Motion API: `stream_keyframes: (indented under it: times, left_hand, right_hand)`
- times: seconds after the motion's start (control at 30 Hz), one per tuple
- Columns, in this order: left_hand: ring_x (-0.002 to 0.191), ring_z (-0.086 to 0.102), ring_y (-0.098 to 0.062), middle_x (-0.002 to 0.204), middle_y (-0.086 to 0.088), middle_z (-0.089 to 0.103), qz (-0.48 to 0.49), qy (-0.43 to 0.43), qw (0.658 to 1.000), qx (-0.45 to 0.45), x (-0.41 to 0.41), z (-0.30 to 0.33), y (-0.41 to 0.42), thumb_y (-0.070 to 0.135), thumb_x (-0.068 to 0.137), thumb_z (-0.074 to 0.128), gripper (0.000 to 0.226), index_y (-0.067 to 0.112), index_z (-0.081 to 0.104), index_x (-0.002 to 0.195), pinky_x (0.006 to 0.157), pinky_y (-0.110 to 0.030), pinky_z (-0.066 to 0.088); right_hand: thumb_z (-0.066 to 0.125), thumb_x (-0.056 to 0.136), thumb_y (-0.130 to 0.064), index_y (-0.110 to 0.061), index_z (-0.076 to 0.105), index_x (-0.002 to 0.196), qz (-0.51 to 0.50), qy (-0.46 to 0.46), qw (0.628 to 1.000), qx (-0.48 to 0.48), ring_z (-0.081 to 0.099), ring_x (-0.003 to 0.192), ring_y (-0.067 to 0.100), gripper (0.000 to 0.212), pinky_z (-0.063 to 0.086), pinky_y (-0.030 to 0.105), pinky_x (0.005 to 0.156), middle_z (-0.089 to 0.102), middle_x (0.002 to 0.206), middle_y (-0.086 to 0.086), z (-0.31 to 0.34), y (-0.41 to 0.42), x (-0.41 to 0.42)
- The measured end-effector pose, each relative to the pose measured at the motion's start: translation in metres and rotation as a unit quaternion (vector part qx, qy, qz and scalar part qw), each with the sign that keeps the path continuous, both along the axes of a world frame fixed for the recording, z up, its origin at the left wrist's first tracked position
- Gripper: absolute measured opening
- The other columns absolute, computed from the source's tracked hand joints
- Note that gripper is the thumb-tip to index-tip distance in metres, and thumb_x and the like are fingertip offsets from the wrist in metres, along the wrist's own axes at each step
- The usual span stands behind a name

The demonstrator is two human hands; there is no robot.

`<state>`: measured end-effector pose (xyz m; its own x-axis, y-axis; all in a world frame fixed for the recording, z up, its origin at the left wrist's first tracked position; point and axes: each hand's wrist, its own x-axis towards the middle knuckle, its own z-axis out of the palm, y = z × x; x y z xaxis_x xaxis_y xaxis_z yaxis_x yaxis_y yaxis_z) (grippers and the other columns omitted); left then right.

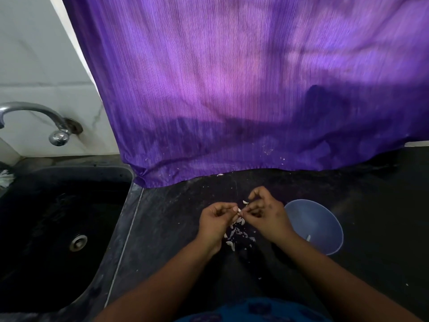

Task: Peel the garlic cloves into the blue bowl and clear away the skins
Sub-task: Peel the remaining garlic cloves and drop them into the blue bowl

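Both hands work over the dark counter (176, 228). My left hand (214, 220) pinches a small pale garlic clove (239, 212) between thumb and fingers. My right hand (264, 213) meets it from the right, fingers curled, pinching a bit of white skin (245, 202) at the clove. Under the hands lies a heap of white garlic skins and cloves (238, 233). The blue bowl (318, 225) stands just right of my right wrist, with a pale piece (308, 238) inside it.
A black sink (58, 228) with a metal drain (78, 242) fills the left, a steel tap (34, 119) above it. A purple curtain (232, 89) hangs down to the counter's back edge. Small skin scraps dot the counter (259, 278).
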<state>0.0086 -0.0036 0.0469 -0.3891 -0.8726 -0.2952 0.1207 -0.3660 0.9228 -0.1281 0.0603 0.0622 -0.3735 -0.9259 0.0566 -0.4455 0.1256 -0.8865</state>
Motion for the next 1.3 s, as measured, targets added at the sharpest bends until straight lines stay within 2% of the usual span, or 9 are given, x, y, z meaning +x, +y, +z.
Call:
stream_keyframes:
  times: [0.23, 0.5, 0.63, 0.8, 1.0, 1.07, 1.17, 1.23, 1.3]
  left_hand:
    - [0.072, 0.066, -0.012, 0.078, -0.01, 0.071, -0.015, -0.027, 0.998, -0.052, 0.0, 0.001, 0.002, -0.002, 0.081, 0.072, 0.011, 0.001, 0.072, 0.091, 0.07, -0.023, 0.053]
    - [0.07, 0.068, -0.01, 0.077, -0.009, 0.074, -0.027, -0.034, 0.996, -0.084, 0.0, 0.004, 0.0, -0.002, 0.081, 0.072, 0.011, 0.006, 0.074, 0.088, 0.065, -0.019, 0.052]
    - [0.07, 0.069, -0.008, 0.077, -0.004, 0.074, -0.039, -0.038, 0.994, -0.091, -0.001, 0.004, -0.002, -0.001, 0.081, 0.072, 0.013, 0.009, 0.074, 0.088, 0.064, -0.017, 0.051]
    - [0.07, 0.067, -0.009, 0.076, -0.006, 0.074, -0.052, -0.038, 0.995, -0.078, -0.002, 0.003, -0.005, 0.0, 0.081, 0.072, 0.012, 0.009, 0.074, 0.088, 0.065, -0.018, 0.051]
    - [0.067, 0.067, -0.008, 0.075, -0.006, 0.072, -0.057, -0.024, 0.997, -0.038, -0.004, 0.006, -0.008, -0.004, 0.083, 0.067, 0.013, 0.002, 0.071, 0.094, 0.065, -0.017, 0.053]
    - [0.066, 0.067, -0.009, 0.074, -0.005, 0.072, -0.054, -0.01, 0.998, -0.025, -0.004, 0.007, -0.008, -0.006, 0.084, 0.066, 0.013, 0.0, 0.07, 0.095, 0.065, -0.017, 0.053]
    - [0.068, 0.068, -0.009, 0.076, -0.006, 0.072, -0.056, -0.008, 0.998, -0.017, -0.003, 0.008, -0.008, -0.004, 0.085, 0.065, 0.014, 0.0, 0.069, 0.097, 0.064, -0.016, 0.052]
    - [0.068, 0.068, -0.008, 0.077, -0.007, 0.072, -0.055, -0.01, 0.998, -0.013, -0.002, 0.007, -0.008, -0.002, 0.086, 0.065, 0.013, 0.0, 0.07, 0.098, 0.062, -0.016, 0.051]
    - [0.068, 0.068, -0.009, 0.077, -0.008, 0.073, -0.047, -0.008, 0.999, -0.01, -0.002, 0.006, -0.007, -0.002, 0.086, 0.065, 0.012, 0.001, 0.07, 0.096, 0.063, -0.016, 0.052]
  right_hand:
    - [0.08, 0.074, -0.015, -0.024, 0.047, 0.094, -0.008, 0.061, 0.998, -0.002, 0.066, 0.065, -0.003, 0.039, 0.05, 0.011, 0.058, 0.07, 0.071, -0.008, 0.002, -0.002, 0.001]
    - [0.076, 0.076, -0.014, -0.023, 0.045, 0.093, 0.011, 0.094, 0.995, 0.017, 0.064, 0.061, -0.002, 0.036, 0.049, 0.012, 0.055, 0.069, 0.068, -0.006, 0.006, -0.006, 0.001]
    - [0.075, 0.075, -0.012, -0.023, 0.043, 0.092, 0.018, 0.095, 0.995, 0.022, 0.065, 0.061, 0.004, 0.038, 0.055, 0.022, 0.058, 0.068, 0.067, -0.003, 0.005, -0.006, -0.002]
    - [0.077, 0.074, -0.011, -0.019, 0.043, 0.09, 0.001, 0.081, 0.997, 0.014, 0.064, 0.061, 0.001, 0.038, 0.048, 0.011, 0.056, 0.069, 0.066, -0.004, 0.005, -0.007, -0.004]
    - [0.077, 0.076, -0.013, -0.019, 0.043, 0.093, -0.015, 0.03, 0.999, 0.026, 0.064, 0.062, 0.0, 0.039, 0.047, 0.01, 0.057, 0.07, 0.071, -0.003, 0.006, -0.006, -0.003]
    - [0.075, 0.078, -0.011, -0.024, 0.042, 0.09, -0.024, 0.003, 0.999, 0.039, 0.065, 0.065, 0.004, 0.038, 0.05, 0.017, 0.062, 0.069, 0.071, -0.004, 0.007, -0.006, -0.004]
    - [0.072, 0.079, -0.009, -0.026, 0.044, 0.087, -0.048, -0.046, 0.996, 0.054, 0.068, 0.076, 0.022, 0.034, 0.054, 0.039, 0.074, 0.07, 0.074, 0.002, 0.005, -0.007, -0.006]
    - [0.072, 0.08, -0.011, -0.027, 0.051, 0.088, -0.057, -0.057, 0.995, 0.058, 0.069, 0.079, 0.023, 0.028, 0.055, 0.042, 0.078, 0.07, 0.078, 0.003, 0.004, -0.006, -0.008]
    - [0.073, 0.079, -0.012, -0.027, 0.058, 0.089, -0.044, -0.038, 0.997, 0.054, 0.069, 0.077, 0.016, 0.023, 0.057, 0.038, 0.077, 0.071, 0.078, 0.0, 0.005, -0.004, -0.009]
